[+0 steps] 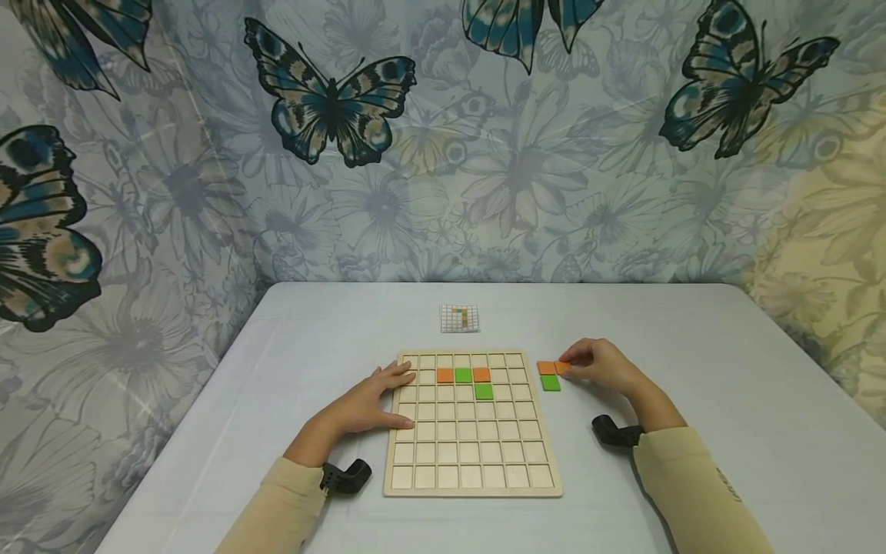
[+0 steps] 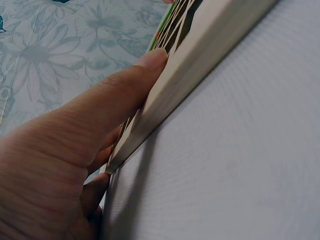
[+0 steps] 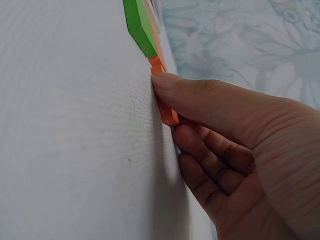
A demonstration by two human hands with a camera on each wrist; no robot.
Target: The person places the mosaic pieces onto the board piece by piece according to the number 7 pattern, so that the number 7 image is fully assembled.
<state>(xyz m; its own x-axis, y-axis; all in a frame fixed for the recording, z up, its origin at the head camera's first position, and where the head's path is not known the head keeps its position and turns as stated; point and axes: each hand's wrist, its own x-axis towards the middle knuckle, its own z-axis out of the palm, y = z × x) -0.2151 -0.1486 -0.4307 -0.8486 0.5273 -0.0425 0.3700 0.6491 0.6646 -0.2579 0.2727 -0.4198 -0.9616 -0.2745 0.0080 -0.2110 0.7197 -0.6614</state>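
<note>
A pale wooden grid board [image 1: 443, 432] lies on the table, with two orange tiles and two green tiles set in its upper cells. My left hand [image 1: 367, 402] rests on the board's left edge, fingers spread; in the left wrist view the thumb [image 2: 125, 87] lies over the rim. To the right of the board, my right hand [image 1: 609, 365] pinches an orange tile [image 3: 169, 114] between thumb and fingers, at table level. Beside it lie another orange tile [image 1: 546, 368] and a green tile [image 1: 550, 383], close together.
A small card [image 1: 460, 318] with a printed grid and coloured squares lies behind the board. White cloth covers the table [image 1: 332, 331]. Behind and to the left hang cloths with butterflies and flowers. Each wrist wears a black device [image 1: 346, 477].
</note>
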